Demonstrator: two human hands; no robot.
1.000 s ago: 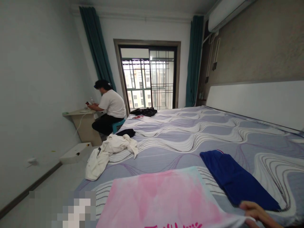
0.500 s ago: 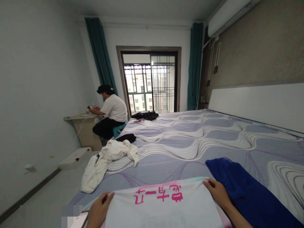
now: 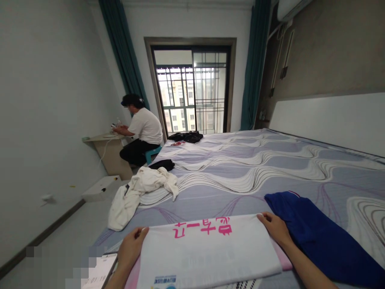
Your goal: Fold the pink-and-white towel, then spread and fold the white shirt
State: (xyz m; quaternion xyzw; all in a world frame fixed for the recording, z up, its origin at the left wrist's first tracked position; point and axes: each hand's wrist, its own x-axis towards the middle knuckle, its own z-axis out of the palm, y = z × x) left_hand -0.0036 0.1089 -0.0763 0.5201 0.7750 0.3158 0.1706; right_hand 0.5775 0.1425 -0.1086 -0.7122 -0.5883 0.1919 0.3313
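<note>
Both hands press flat on a folded white cloth (image 3: 207,251) at the bottom centre of the frame. At the lower left, the left hand (image 3: 131,247) lies on the cloth's left edge, fingers open and laid over the fabric, clamped on nothing. At the lower right, the right hand (image 3: 275,228) rests on the cloth's upper right corner, likewise open and flat, its forearm running off the bottom edge. The hands are well apart, one at each end of the cloth.

Pink lettering runs along the cloth's far edge, upside down from this view, and a pink layer shows under its left and right ends. The cloth lies on the near edge of a bed (image 3: 255,164) with a grey and white wave-patterned sheet. Just right of it, touching the right hand's side, lies a dark blue garment (image 3: 319,237). Left of centre, a crumpled white garment (image 3: 141,192) hangs over the bed's edge. At the middle left of the frame a person in a white shirt (image 3: 144,128) sits at a small desk (image 3: 105,150) by the window (image 3: 192,94).
</note>
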